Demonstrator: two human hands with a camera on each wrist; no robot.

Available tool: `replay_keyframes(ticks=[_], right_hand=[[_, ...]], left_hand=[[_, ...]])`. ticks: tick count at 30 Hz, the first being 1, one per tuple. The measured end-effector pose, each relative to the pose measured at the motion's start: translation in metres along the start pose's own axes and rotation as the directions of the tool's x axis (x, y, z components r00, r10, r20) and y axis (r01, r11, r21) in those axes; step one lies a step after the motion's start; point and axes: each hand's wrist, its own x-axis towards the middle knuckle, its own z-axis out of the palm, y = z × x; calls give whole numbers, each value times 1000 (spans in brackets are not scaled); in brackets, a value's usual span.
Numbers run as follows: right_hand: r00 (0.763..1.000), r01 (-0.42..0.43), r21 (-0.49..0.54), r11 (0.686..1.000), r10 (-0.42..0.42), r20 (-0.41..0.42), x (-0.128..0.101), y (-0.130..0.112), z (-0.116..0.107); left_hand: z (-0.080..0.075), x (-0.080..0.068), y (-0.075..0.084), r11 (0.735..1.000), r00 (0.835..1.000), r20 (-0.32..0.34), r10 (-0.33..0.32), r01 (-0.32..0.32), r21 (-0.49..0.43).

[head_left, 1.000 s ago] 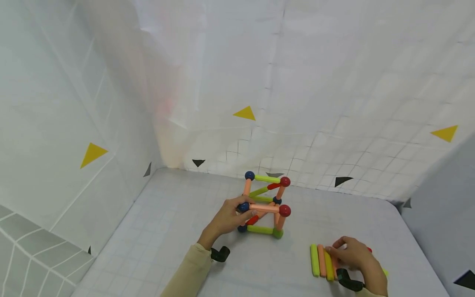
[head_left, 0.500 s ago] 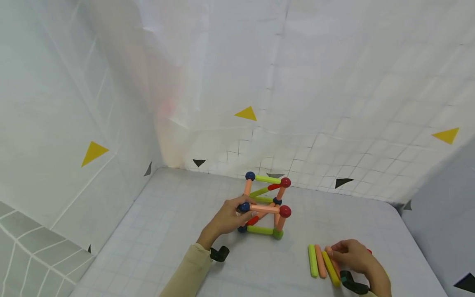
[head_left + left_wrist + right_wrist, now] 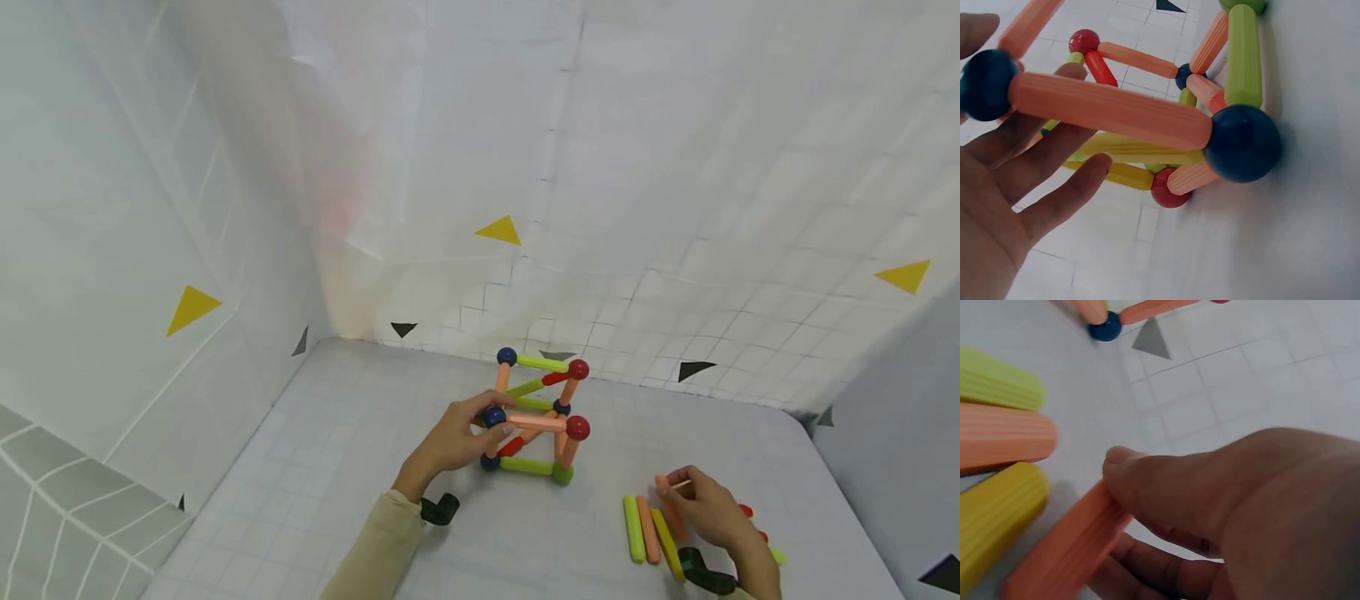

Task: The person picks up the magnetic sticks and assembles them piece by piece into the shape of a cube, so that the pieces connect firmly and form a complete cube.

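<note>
A box-like frame of magnetic rods and balls [image 3: 536,423] stands on the table in the head view. My left hand [image 3: 448,437] holds it at its upper front left corner, around a dark blue ball [image 3: 494,417]. In the left wrist view that ball [image 3: 988,85] sits between my fingers, and other fingers extend inside the frame behind an orange rod [image 3: 1110,111]. My right hand [image 3: 708,508] pinches another orange rod [image 3: 1072,544] between thumb and fingers, tilted with its far end raised. Left of it lie a yellow-green rod [image 3: 633,529], an orange rod [image 3: 648,531] and a yellow rod [image 3: 667,543].
Several red-tipped and yellow-green pieces [image 3: 777,555] lie right of my right hand, partly hidden by it. A white sheet wall [image 3: 675,208] rises behind the table [image 3: 337,417], with further walls at both sides.
My right hand has taken hold of an orange rod from the row and lifted its end, moving slightly forward. The yellow rod has been turned askew. My left hand stays at the frame.
</note>
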Motion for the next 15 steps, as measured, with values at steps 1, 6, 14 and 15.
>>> replay_keyframes(ticks=[1, 6, 14, 15], right_hand=[[1000, -12, -1, 1000, 12, -4, 1, 0, 2], [999, -18, 18, 1000, 19, -41, 4, -6, 7], [1000, -2, -58, 998, 2, 6, 5, -7, 11], [1000, -6, -66, 998, 7, 10, 3, -7, 10]], left_hand=[[-1, 0, 0, 1000, 1000, 0, 4, -4, -3], [-6, -1, 1, 999, 1000, 0, 31, -31, -11], [-8, -1, 0, 1000, 1000, 14, 27, -26, -16], [-8, -1, 1, 1000, 1000, 16, 18, -18, -17]])
